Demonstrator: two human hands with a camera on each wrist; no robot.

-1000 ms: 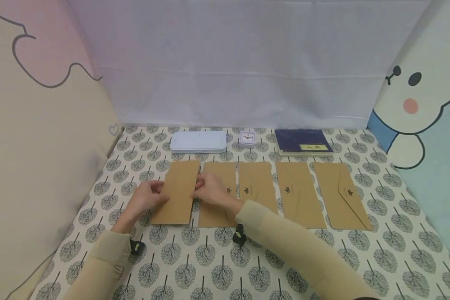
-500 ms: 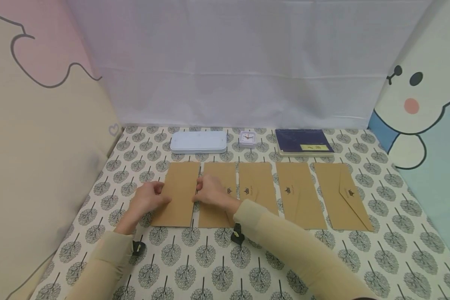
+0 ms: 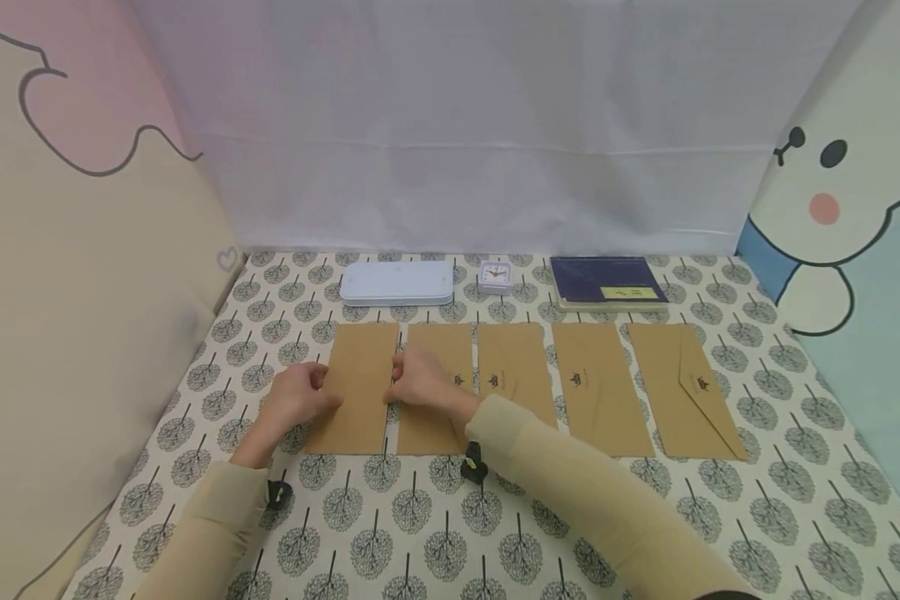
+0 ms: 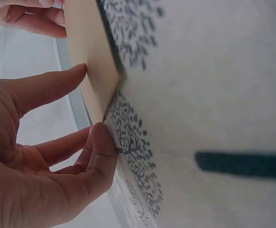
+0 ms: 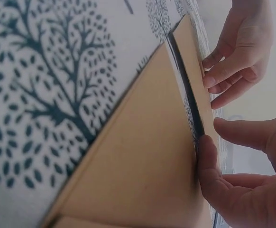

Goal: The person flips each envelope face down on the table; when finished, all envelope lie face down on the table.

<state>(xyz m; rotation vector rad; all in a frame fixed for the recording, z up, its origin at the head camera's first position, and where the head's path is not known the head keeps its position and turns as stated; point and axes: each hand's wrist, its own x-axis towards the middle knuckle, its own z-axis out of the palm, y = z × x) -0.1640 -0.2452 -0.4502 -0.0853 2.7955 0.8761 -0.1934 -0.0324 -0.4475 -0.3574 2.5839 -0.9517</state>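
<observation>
A plain brown paper envelope [image 3: 362,383] lies at the left end of a row, low over the patterned cloth. My left hand [image 3: 298,396] grips its left edge, the thumb on the upper face and curled fingers beside the edge, as the left wrist view shows at the envelope corner [image 4: 100,80]. Opposite, my right hand [image 3: 426,383] pinches the right edge between thumb and fingers. In the right wrist view that hand [image 5: 244,175] overlaps the neighbouring envelope [image 5: 138,156], whose flap side faces up.
Several more brown envelopes, such as the rightmost one [image 3: 686,392], continue the row rightward. Behind them stand a white flat case [image 3: 397,282], a small square clock [image 3: 495,277] and a dark blue book [image 3: 603,282]. A white curtain [image 3: 495,125] hangs at the back.
The left envelope has come down flatter onto the cloth, its near edge shifting slightly toward me. Both hands keep their places at its sides, almost still over the last half second.
</observation>
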